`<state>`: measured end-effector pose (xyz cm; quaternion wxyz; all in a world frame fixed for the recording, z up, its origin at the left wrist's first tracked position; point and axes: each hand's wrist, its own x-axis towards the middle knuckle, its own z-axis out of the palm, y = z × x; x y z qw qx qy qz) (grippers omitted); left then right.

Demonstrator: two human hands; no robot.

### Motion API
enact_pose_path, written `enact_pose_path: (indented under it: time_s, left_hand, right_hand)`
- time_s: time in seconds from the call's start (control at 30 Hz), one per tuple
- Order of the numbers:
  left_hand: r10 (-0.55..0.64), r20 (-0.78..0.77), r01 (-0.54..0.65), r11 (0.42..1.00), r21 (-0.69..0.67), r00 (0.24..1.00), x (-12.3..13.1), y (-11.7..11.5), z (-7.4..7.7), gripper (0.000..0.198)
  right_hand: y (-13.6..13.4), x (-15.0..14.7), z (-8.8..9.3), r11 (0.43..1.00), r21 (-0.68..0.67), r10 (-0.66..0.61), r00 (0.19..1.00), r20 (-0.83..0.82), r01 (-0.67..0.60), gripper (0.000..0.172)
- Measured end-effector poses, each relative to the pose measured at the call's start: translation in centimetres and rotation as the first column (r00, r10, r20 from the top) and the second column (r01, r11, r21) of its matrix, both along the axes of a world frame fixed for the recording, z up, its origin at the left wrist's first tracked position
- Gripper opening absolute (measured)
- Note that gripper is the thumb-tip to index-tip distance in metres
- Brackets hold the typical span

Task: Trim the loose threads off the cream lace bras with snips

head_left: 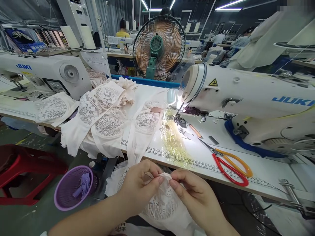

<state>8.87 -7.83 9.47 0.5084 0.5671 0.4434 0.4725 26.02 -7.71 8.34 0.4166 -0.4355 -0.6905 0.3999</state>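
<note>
A white lace bra point(163, 205) hangs over my lap, its upper edge pinched between both hands. My left hand point(141, 182) grips the edge with thumb and fingers. Close beside it, my right hand point(193, 190) pinches the same edge. Beyond my hands, another lace bra point(145, 123) lies on the table with a strip hanging over the front edge. Scissors with red and orange handles point(228, 164) rest open-bladed to the right, below the sewing machine point(246, 90), whose lamp lights the needle area.
Several lace bras are piled point(108, 111) at the left, near a second sewing machine point(44, 72). A green fan point(157, 47) stands behind the table point(204, 165). On the floor at left are a purple basket point(59, 193) and a red stool point(31, 164).
</note>
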Motion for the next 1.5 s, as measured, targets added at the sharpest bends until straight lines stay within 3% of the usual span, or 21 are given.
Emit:
enact_pose_path:
  time_s: [0.23, 0.37, 0.6, 0.73, 0.93, 1.13, 1.37, 1.5]
  left_hand:
    - [-0.02, 0.025, 0.023, 0.992, -0.124, 0.999, 0.3, 0.3, 0.0, 0.016]
    - [-0.05, 0.01, 0.051, 0.995, -0.081, 0.999, 0.6, 0.4, -0.4, 0.011]
    - [-0.013, 0.152, 0.015, 1.0, -0.011, 0.988, 1.0, 0.8, -1.5, 0.005]
    - [-0.028, 0.224, 0.037, 0.999, -0.036, 0.974, 0.6, 1.0, -1.9, 0.004]
    - [-0.014, 0.335, 0.094, 0.97, -0.223, 0.942, 0.7, 1.9, -1.9, 0.013]
    - [-0.055, 0.237, 0.139, 0.925, -0.355, 0.97, 1.1, 2.5, -1.1, 0.018]
    - [-0.097, 0.203, 0.155, 0.942, -0.297, 0.974, 1.7, 2.9, -1.1, 0.014]
    - [-0.173, 0.194, 0.217, 0.947, -0.237, 0.966, 2.3, 3.1, -1.1, 0.01]
  right_hand:
    - [0.2, -0.3, 0.1, 0.999, -0.035, 0.002, 0.998, -0.064, -0.005, 0.013]
    - [0.3, -0.3, 0.0, 1.0, 0.025, 0.004, 0.998, -0.069, -0.002, 0.012]
    - [-0.2, -0.2, -0.8, 0.988, 0.149, -0.037, 0.999, 0.001, 0.037, 0.006]
    - [-1.1, 0.7, -1.6, 0.967, 0.25, -0.067, 0.996, 0.051, 0.053, 0.016]
    - [-2.0, 1.7, -2.7, 0.998, 0.068, -0.007, 0.966, 0.26, -0.011, 0.014]
    - [-1.9, 1.6, -2.3, 0.995, -0.083, 0.059, 0.996, 0.074, -0.053, 0.013]
    - [-1.7, 2.6, -2.5, 0.989, -0.145, 0.05, 0.994, 0.094, -0.036, 0.02]
    - [-1.2, 3.0, -1.8, 0.995, -0.097, 0.046, 0.995, 0.084, -0.037, 0.013]
